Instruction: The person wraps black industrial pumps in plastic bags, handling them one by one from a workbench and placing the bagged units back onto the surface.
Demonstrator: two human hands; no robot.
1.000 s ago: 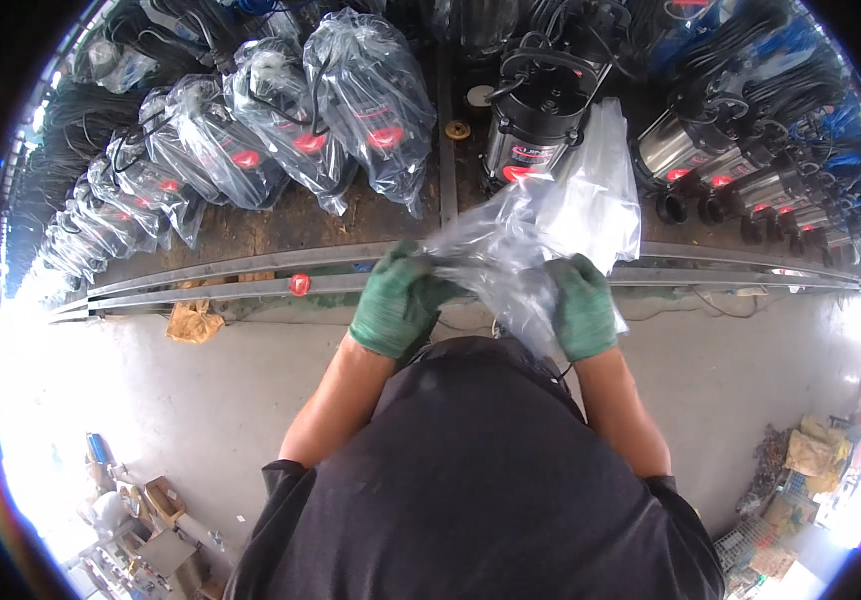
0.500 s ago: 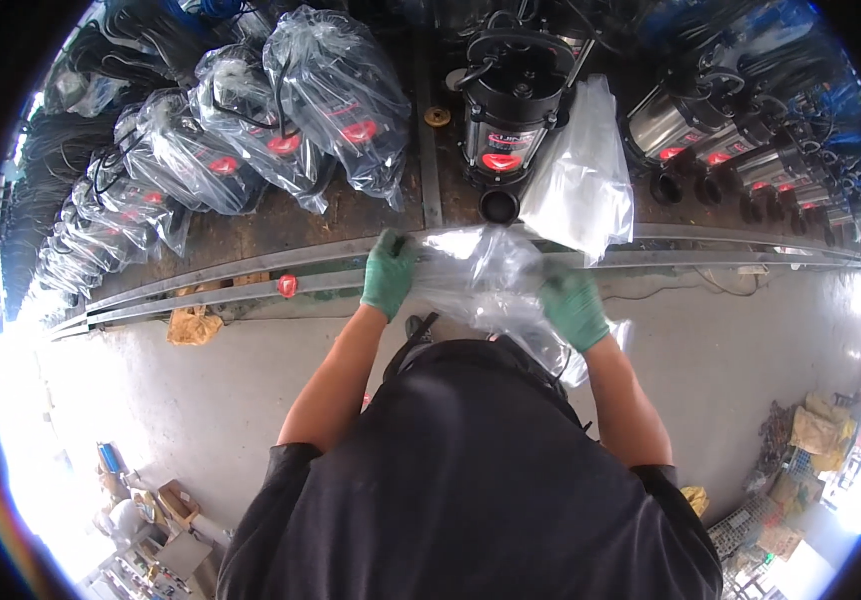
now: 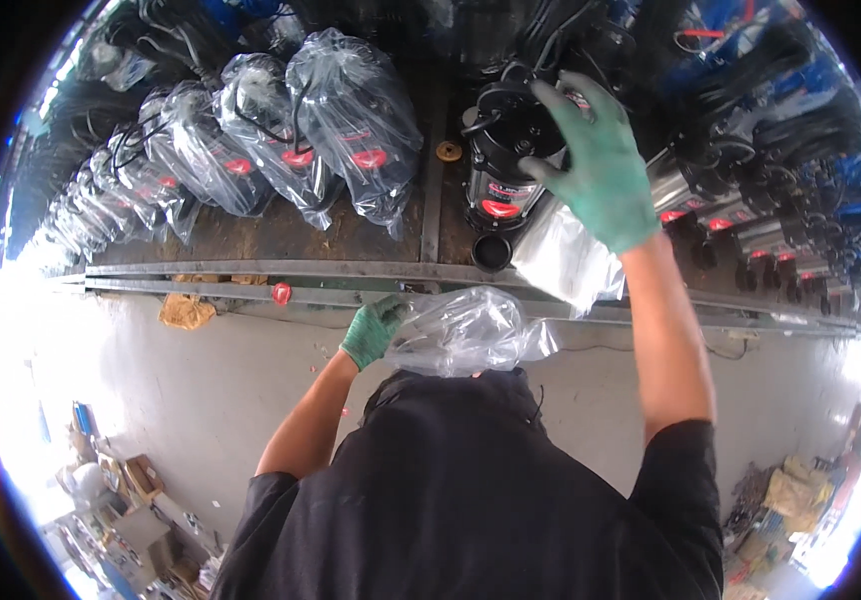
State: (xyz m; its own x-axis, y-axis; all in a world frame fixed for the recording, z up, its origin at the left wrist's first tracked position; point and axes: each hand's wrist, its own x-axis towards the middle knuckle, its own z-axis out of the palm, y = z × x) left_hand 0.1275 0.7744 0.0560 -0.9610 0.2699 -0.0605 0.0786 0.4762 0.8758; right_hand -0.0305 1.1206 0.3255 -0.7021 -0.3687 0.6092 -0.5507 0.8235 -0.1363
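Observation:
My left hand (image 3: 372,331), in a green glove, is closed on the edge of a clear plastic bag (image 3: 471,328). The bag hangs loose and crumpled just in front of my body, below the bench edge. Up at the right, my green-gloved right hand (image 3: 603,165) is open, its thumb and fingers spread beside the top of a bare pump (image 3: 501,185). That pump stands upright, with a black top, a metal body and a black outlet at its foot; whether my fingertips touch it I cannot tell. A stack of flat clear bags (image 3: 569,262) lies between the pump and my right wrist.
Bagged pumps (image 3: 356,130) stand in a row along the left of the bench (image 3: 281,235). More bare pumps (image 3: 751,225) line the right side. A small brass-coloured disc (image 3: 448,151) lies left of the bare pump. Metal rails (image 3: 301,270) run along the front edge.
My right hand has let go of the bag and moved up to the pump's top, opening. My left hand has drawn the bag slightly down and nearer to me.

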